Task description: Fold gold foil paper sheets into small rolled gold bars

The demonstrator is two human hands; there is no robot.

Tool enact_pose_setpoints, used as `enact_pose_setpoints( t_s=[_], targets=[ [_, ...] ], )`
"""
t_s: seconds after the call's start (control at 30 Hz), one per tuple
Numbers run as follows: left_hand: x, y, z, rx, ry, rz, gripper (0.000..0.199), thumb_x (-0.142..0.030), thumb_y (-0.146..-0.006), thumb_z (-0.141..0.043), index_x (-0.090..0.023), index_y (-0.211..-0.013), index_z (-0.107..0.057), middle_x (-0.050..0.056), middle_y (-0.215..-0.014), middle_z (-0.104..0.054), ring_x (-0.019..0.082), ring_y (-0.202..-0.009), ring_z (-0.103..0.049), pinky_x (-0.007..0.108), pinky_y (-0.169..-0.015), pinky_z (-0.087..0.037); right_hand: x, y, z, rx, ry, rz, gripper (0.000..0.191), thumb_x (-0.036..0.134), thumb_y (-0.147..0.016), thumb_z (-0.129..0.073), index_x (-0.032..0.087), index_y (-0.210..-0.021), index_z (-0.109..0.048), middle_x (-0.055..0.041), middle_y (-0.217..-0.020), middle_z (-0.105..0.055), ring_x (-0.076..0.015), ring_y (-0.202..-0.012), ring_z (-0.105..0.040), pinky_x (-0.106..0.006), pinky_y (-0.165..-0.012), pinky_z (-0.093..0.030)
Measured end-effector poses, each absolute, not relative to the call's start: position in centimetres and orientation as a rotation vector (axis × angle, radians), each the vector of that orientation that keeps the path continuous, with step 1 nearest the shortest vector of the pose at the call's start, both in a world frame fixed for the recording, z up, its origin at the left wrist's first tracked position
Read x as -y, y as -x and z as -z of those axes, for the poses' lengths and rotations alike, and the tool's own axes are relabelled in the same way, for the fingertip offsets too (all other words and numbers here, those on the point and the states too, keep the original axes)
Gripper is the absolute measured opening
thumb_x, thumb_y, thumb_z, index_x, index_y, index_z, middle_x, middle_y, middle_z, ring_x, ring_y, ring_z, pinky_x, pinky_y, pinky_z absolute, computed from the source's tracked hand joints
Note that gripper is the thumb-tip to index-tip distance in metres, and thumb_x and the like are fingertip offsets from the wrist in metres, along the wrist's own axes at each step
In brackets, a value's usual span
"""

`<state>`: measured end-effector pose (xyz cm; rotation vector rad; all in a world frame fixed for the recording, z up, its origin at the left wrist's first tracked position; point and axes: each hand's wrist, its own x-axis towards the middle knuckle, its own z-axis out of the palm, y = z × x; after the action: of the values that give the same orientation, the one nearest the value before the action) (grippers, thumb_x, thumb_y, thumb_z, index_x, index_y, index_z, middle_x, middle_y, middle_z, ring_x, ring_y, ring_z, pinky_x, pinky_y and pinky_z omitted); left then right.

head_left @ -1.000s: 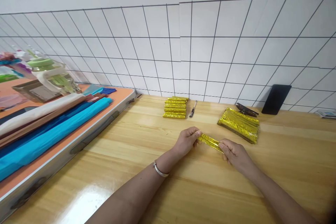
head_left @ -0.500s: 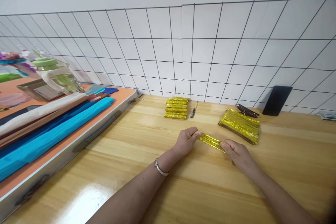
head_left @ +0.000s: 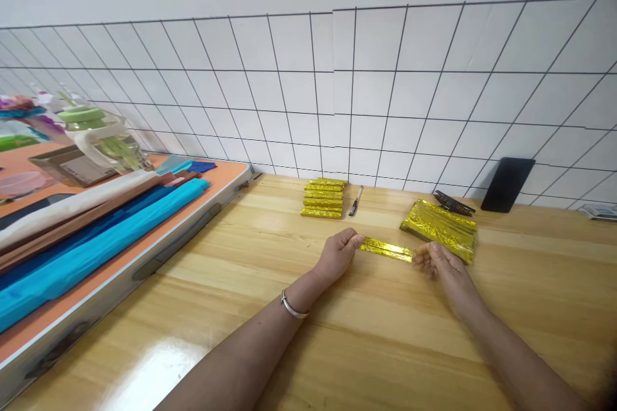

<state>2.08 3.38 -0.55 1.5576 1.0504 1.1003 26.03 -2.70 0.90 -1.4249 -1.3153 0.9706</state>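
Creased gold strip [head_left: 385, 249] sits over the desk [head_left: 270, 263], left end pinched in my left hand [head_left: 336, 258]. My right hand [head_left: 450, 273] has shifted out to its right tip, fingers curled; blur leaves their grip uncertain. Left probably carries the hold.

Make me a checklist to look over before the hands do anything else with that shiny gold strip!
1. Left hand has its end of the gold strip: ok, pinched under the thumb.
2. Right hand has the other end: cannot tell, its fingers are blurred there.
3. Folded gold pieces are apart from the strip: ok, they lie in a row farther back.
4. Pen is out of the way: ok, it lies beside those pieces, touched by neither hand.
5. Right hand is off the gold stack: cannot tell, the two overlap in this view.
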Motion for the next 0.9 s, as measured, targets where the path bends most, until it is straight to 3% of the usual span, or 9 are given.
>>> enact_pose_setpoints(
  t_s=[0.13,0.33,0.53,0.7,0.9],
  targets=[
    [-2.7,-2.5,0.4,-0.982,-1.731,-1.000,0.040,-0.048,-0.084,-0.047,-0.017,-0.060,-0.044,-0.005,-0.054,-0.040,0.009,-0.053,-0.035,0.021,-0.052,-0.028,2.9,-25.5,-1.0,1.647,1.474,-0.932,0.041,0.055,-0.087,-0.038,0.020,-0.085,-0.058,-0.0026,-0.079,-0.063,-0.0182,-0.073,-0.057,-0.028,-0.065,-0.043],
    [-2.3,-3.0,0.8,-0.907,-1.611,-0.980,0.039,-0.048,-0.088,-0.043,-0.017,-0.064,-0.045,-0.005,-0.052,-0.040,0.009,-0.050,-0.037,0.021,-0.051,-0.029,3.5,-24.5,-0.9,1.792,1.497,-1.015,0.037,0.051,-0.088,-0.038,0.021,-0.071,-0.053,0.0027,-0.056,-0.056,-0.0137,-0.053,-0.053,-0.025,-0.055,-0.039],
    [-2.2,-3.3,0.5,-0.781,-1.373,-1.041,0.034,-0.046,-0.089,-0.043,-0.017,-0.071,-0.045,-0.004,-0.056,-0.046,0.009,-0.052,-0.043,0.021,-0.056,-0.035,3.5,-24.3,-0.6,1.728,1.478,-0.984,0.035,0.049,-0.088,-0.039,0.021,-0.070,-0.051,0.0022,-0.059,-0.057,-0.0136,-0.055,-0.053,-0.025,-0.056,-0.041],
    [-2.2,-3.1,0.4,-0.717,-1.264,-1.003,0.034,-0.049,-0.088,-0.044,-0.015,-0.081,-0.050,0.000,-0.070,-0.056,0.010,-0.058,-0.050,0.021,-0.057,-0.037,3.6,-24.0,0.6,1.618,1.430,-1.023,0.032,0.048,-0.088,-0.042,0.020,-0.084,-0.056,0.0010,-0.064,-0.057,-0.0138,-0.059,-0.054,-0.025,-0.058,-0.043],
    [-2.4,-3.2,1.1,-0.687,-1.181,-0.968,0.036,-0.049,-0.089,-0.042,-0.015,-0.084,-0.052,0.001,-0.071,-0.058,0.009,-0.056,-0.052,0.021,-0.055,-0.037,3.4,-23.7,1.5,1.541,1.389,-1.049,0.039,0.047,-0.084,-0.050,0.019,-0.111,-0.053,0.0021,-0.066,-0.057,-0.0129,-0.056,-0.052,-0.025,-0.056,-0.044]
  ],
)
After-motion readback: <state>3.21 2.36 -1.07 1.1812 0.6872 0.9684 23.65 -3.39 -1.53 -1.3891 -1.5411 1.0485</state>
